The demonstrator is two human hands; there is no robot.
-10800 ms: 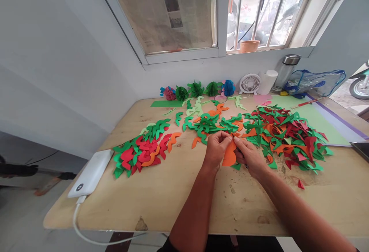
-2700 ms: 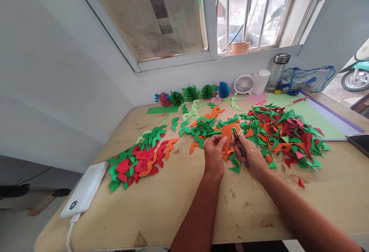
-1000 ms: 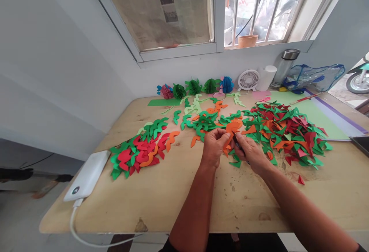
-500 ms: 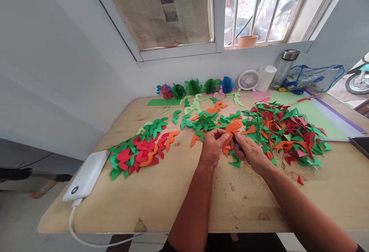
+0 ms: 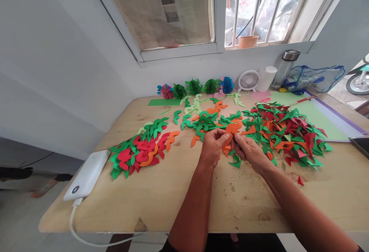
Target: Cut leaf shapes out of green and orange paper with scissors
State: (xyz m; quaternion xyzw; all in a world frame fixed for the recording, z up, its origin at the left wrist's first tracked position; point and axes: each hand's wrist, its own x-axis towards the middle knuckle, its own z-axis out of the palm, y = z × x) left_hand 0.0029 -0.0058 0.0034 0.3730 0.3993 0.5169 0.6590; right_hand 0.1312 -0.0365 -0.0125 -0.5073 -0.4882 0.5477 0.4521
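Fingers (image 5: pixel 219 133) of left hand (image 5: pixel 211 147) pinching orange paper piece (image 5: pixel 231 129); right hand (image 5: pixel 250 152) clenched on dark scissors (image 5: pixel 238 144), blades at the paper's edge; both just above table (image 5: pixel 173 194), between green cutouts (image 5: pixel 206 123) and scrap pile (image 5: pixel 288 134).
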